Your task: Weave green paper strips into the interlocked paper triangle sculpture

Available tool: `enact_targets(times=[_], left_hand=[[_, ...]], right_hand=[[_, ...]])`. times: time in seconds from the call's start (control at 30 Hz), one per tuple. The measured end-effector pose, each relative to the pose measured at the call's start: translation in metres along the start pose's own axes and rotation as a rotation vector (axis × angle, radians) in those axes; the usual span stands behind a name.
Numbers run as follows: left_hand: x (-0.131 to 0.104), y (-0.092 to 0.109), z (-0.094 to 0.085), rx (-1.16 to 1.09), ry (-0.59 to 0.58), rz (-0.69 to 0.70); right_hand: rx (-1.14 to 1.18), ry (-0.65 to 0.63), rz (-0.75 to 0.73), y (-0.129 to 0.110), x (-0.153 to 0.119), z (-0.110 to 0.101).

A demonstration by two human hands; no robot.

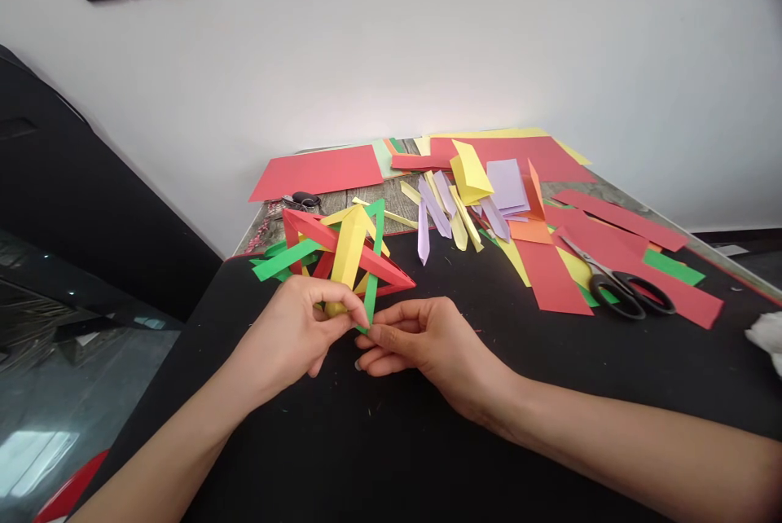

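A star-like shape of folded paper strips stands on the black mat, made of a yellow strip (350, 250), a red strip (391, 269) and a green strip (375, 254) crossing one another. My left hand (305, 319) pinches the lower end of the shape, where the yellow and green strips come together. With thumb and fingers, my right hand (421, 336) grips the bottom tip of the green strip, close beside the left fingertips. Another green strip (286, 259) sticks out to the left. The left fingers hide part of the lower end.
Black-handled scissors (617, 283) lie over red, yellow and green paper at the right. Behind are purple strips (432, 205), a folded yellow paper (472, 173) and a red sheet (323, 171). Small dark snips (302, 199) lie behind the star. White tissue (766, 337) is at the right edge.
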State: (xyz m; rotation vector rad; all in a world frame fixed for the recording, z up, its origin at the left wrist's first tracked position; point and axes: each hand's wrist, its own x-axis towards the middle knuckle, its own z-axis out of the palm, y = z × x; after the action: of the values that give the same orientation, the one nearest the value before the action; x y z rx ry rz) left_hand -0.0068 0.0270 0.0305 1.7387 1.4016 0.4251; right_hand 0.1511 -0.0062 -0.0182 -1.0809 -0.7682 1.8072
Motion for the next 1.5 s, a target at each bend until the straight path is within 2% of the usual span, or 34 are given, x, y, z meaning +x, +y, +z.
enact_targets(times=[0.47, 0.9, 1.3, 1.5], left_hand=[[0.0, -0.001, 0.0, -0.014, 0.026, -0.018], [0.0, 0.003, 0.002, 0.006, 0.044, -0.049], [0.0, 0.001, 0.001, -0.002, 0.013, -0.009], [-0.002, 0.001, 0.001, -0.012, 0.018, 0.018]], right_hand=[[0.036, 0.019, 0.017, -0.002, -0.001, 0.003], [-0.065, 0.045, 0.023, 0.001, 0.001, 0.008], [-0.1, 0.052, 0.046, -0.003, -0.003, 0.019], [-0.108, 0.044, 0.014, 0.002, -0.005, 0.016]])
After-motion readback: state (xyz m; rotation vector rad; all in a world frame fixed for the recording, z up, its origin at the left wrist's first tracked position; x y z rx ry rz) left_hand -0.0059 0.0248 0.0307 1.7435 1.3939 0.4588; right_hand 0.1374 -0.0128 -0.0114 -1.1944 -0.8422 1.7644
